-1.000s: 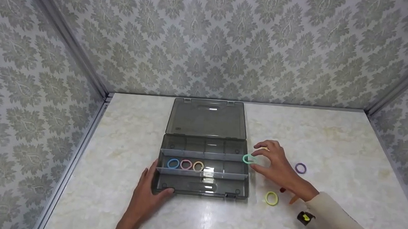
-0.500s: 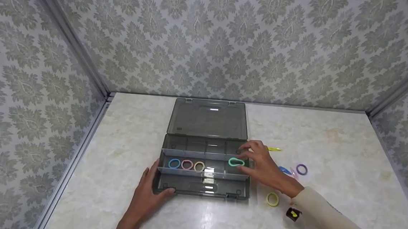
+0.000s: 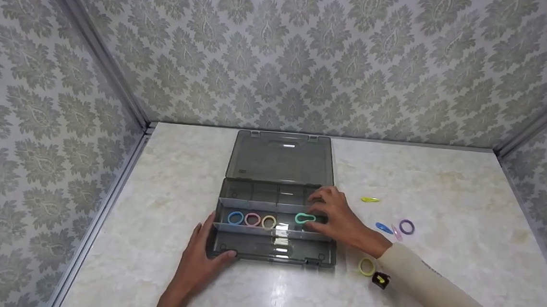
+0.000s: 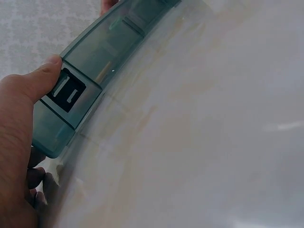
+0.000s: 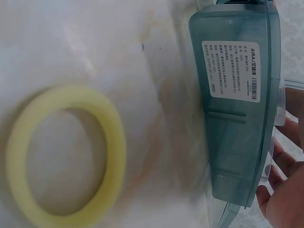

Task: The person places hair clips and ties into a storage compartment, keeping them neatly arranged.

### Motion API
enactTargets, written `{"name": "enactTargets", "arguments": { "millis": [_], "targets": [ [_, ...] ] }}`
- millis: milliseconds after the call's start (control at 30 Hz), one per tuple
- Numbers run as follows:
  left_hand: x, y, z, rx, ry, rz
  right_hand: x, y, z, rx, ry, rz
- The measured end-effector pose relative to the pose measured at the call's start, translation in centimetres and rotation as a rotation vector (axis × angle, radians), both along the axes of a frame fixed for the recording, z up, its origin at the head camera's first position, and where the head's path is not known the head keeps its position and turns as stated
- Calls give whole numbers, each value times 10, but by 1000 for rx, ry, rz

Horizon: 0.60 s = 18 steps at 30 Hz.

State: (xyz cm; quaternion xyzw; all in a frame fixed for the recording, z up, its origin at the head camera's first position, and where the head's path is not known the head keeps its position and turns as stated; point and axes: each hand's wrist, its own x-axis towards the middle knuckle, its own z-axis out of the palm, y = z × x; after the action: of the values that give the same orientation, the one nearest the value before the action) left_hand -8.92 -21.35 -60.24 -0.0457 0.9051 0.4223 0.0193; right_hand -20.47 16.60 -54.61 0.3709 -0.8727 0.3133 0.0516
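patterned walls (image 3: 297, 54) back and flank a marbled tabletop (image 3: 171, 165), grey strips (image 3: 89, 42) lining corners.

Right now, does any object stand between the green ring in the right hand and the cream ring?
Nothing visible does. In the head view, only the floor of the box and some glare show between the green ring held by the right hand and the cream ring. The clear dividers run alongside, not across.

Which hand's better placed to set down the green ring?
Right hand, most likely: it pinches the green ring at the middle row of the box; the left hand grips the box's near-left corner.
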Motion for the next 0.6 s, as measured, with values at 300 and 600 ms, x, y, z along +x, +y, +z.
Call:
{"name": "enactTargets", "arguments": {
  "millis": [300, 600],
  "targets": [
    [-3, -1, -4, -20, 26, -10, -6, -15, 0, 49, 9, 44],
    [-2, -1, -4, -18, 22, -9, -13, -30, 4, 143, -14, 92]
  ]
}}
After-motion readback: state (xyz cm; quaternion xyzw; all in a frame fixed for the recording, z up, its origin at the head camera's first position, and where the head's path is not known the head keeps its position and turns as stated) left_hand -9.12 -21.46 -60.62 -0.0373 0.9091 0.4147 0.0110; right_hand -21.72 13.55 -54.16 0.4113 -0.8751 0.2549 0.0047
